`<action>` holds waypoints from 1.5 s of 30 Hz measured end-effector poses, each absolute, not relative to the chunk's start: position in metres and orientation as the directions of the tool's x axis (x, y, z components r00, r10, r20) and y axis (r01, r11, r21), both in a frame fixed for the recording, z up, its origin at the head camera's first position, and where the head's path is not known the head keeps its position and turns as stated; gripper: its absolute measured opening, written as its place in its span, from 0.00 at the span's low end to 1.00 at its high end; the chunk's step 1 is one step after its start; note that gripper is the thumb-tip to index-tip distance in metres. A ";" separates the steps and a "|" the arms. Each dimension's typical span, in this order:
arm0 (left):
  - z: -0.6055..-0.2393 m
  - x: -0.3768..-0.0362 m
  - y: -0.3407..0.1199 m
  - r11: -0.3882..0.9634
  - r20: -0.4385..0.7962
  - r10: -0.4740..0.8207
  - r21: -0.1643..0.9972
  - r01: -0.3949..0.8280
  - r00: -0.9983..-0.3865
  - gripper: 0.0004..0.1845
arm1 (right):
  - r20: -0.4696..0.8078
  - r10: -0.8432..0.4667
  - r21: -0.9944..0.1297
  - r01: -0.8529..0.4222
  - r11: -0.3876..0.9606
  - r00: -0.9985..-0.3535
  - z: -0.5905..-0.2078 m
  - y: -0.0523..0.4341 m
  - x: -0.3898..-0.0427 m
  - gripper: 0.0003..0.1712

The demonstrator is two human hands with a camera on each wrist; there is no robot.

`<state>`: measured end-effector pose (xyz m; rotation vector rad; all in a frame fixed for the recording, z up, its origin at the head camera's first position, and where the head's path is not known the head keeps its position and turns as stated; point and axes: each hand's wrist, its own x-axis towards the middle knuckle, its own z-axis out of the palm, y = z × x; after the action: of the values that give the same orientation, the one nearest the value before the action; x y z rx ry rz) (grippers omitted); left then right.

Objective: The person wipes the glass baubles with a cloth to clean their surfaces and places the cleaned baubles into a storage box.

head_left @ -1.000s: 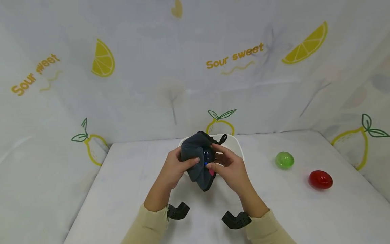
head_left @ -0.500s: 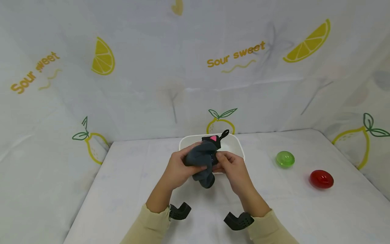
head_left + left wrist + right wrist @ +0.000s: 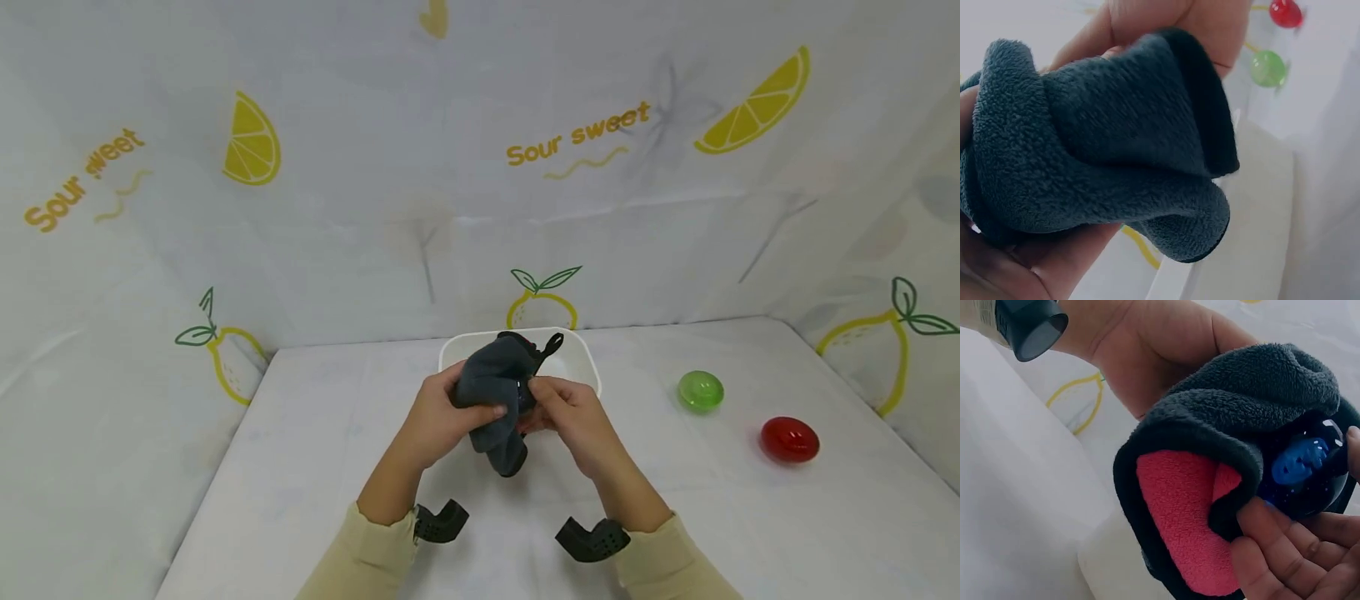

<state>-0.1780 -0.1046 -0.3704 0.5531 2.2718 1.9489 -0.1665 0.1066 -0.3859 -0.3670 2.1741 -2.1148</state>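
From the head camera, both hands meet above the white bench (image 3: pixel 315 467), just in front of a white tub (image 3: pixel 577 354). The left hand (image 3: pixel 438 421) wraps its fingers round a dark grey fleece cloth (image 3: pixel 491 392), thumb laid across the front; the right hand (image 3: pixel 573 417) pinches the cloth's right side. The bunched cloth hides most of the tub's inside. Well to the right lie a green ball (image 3: pixel 701 391) and, farther out, a red ball (image 3: pixel 789 439), apart from each other.

The left wrist camera is filled by the cloth (image 3: pixel 1097 150) held in the left palm, with both balls small beyond it.

The right wrist camera shows the cloth's pink lining (image 3: pixel 1185 519) and a dark glossy ball with blue inside (image 3: pixel 1304 465), touched by the right fingertips (image 3: pixel 1260 519).
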 end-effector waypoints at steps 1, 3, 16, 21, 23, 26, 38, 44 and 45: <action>-0.370 -0.178 -0.104 0.119 0.147 0.318 0.974 0.194 -0.937 0.29 | 0.114 -0.221 -0.992 -0.122 0.022 -0.969 -0.385 0.106 -0.166 0.25; -0.371 -0.178 -0.104 0.109 0.133 0.283 0.979 0.170 -0.950 0.29 | 0.129 -0.203 -0.990 -0.139 0.039 -0.971 -0.385 0.105 -0.166 0.26; -0.372 -0.176 -0.099 0.264 0.104 0.165 0.953 0.145 -0.981 0.26 | 0.218 -0.106 -0.975 -0.221 0.013 -0.970 -0.385 0.105 -0.161 0.30; -0.370 -0.174 -0.098 0.301 0.145 0.180 0.934 0.195 -0.973 0.27 | 0.255 -0.099 -0.966 -0.257 0.004 -0.962 -0.385 0.106 -0.161 0.30; -0.370 -0.174 -0.098 0.297 0.137 0.182 0.936 0.187 -0.974 0.25 | 0.286 -0.097 -0.957 -0.290 0.022 -0.953 -0.384 0.106 -0.160 0.31; -0.370 -0.174 -0.098 0.277 0.120 0.190 0.946 0.171 -0.974 0.23 | 0.372 -0.099 -0.923 -0.379 0.062 -0.923 -0.385 0.107 -0.161 0.32; -0.370 -0.179 -0.100 0.290 0.269 0.120 0.911 0.293 -0.956 0.12 | 0.259 -0.067 -0.956 -0.265 0.123 -0.964 -0.378 0.107 -0.166 0.30; -0.373 -0.178 -0.097 0.341 0.357 0.080 0.867 0.362 -0.931 0.11 | 0.068 -0.105 -0.995 -0.059 -0.085 -0.992 -0.379 0.105 -0.173 0.25; -0.375 -0.178 -0.097 0.362 0.392 0.086 0.844 0.395 -0.916 0.10 | 0.039 -0.130 -0.991 -0.022 -0.134 -0.991 -0.380 0.106 -0.174 0.24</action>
<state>-0.1781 -0.0970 -0.3749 0.5114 2.8143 1.8864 -0.1743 0.1056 -0.3803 -0.1775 2.0184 -2.3053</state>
